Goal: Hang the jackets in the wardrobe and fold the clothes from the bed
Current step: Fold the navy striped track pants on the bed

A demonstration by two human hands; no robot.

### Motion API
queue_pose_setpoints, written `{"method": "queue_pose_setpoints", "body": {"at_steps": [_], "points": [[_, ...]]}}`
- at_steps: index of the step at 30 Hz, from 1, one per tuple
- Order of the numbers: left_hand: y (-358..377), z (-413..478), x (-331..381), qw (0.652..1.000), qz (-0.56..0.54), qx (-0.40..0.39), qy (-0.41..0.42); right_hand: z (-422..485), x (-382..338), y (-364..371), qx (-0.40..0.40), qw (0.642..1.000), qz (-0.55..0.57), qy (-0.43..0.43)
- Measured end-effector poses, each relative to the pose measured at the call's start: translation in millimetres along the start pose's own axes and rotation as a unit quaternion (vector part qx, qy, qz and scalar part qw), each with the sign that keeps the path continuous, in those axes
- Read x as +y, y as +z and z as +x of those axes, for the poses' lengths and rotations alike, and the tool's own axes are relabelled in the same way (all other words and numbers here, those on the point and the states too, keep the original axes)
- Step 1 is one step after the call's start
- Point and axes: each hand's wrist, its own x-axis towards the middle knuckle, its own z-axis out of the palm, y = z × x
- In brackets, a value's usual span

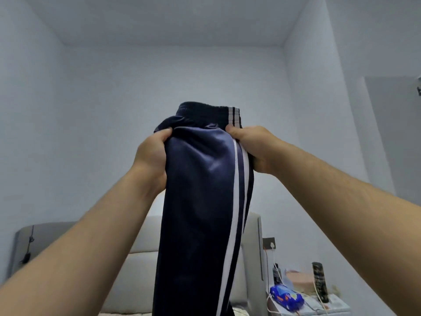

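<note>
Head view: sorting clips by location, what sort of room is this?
Probably a bedroom: grey padded headboard against the wall, cluttered white bedside table beside it, navy white-striped track trousers held up.

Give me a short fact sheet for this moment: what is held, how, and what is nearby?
Item: navy track pants with white side stripes, held up, hanging down
Left hand: grips the pants just below the waistband
Right hand: grips the striped edge at the same height
Behind: grey headboard
Lower right: blue toy car on a bedside table
</note>
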Motion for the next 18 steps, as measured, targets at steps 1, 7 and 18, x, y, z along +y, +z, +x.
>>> {"method": "queue_pose_setpoints", "body": {"at_steps": [1, 7, 18], "points": [[1.8, 4.2, 14.3, 1.000, 0.013, -0.002, 0.016, 1.8, -9.0, 1.7, -0.006, 1.000, 0.019, -0.007], [-10.5, 15.2, 30.6, 0.994, 0.095, -0.049, -0.005, 9.6, -7.9, 10.0, -0.021, 0.997, 0.072, 0.008], [-119.2, -83.3, -237.3, 0.942, 0.186, 0.042, -0.277, -80.6, 277.4, 2.5, 0.010, 0.965, -0.051, 0.256]]}}
